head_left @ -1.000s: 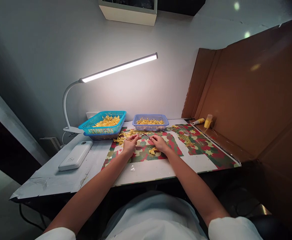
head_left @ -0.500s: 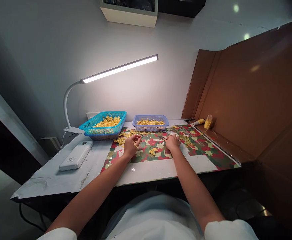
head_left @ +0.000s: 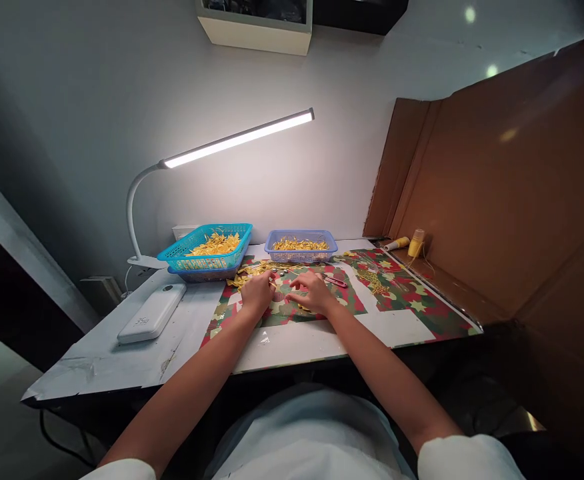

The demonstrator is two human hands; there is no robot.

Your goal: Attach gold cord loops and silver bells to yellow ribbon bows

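My left hand (head_left: 256,291) is curled nearly closed above the camouflage-patterned sheet in red, green and cream (head_left: 345,305); a thin golden strip (head_left: 273,285) shows at its fingertips, pinched there as far as I can see, though my knuckles hide most of the grip; my right hand (head_left: 317,293) is partly open just beside it, thumb and forefinger spread apart towards the left, and I see nothing held between them; a small golden ribbon bow (head_left: 303,307) lies on the sheet under my right hand, mostly hidden by it; just past my right knuckles rests a slim pink tool (head_left: 336,282); a few small shiny metal bits (head_left: 281,273) sit beyond the gap between my hands.

Past my left hand spreads a loose heap of golden ribbon pieces (head_left: 246,271); behind it a turquoise plastic mesh basket (head_left: 171,255), full of yellow-gold ribbon pieces, is stacked on a blue basket (head_left: 205,275); a lilac plastic basket (head_left: 302,256) with more golden pieces stands near the wall; a tangle of fine golden thread (head_left: 373,283) lies well to my right; a lit white desk lamp (head_left: 242,139) reaches over everything.
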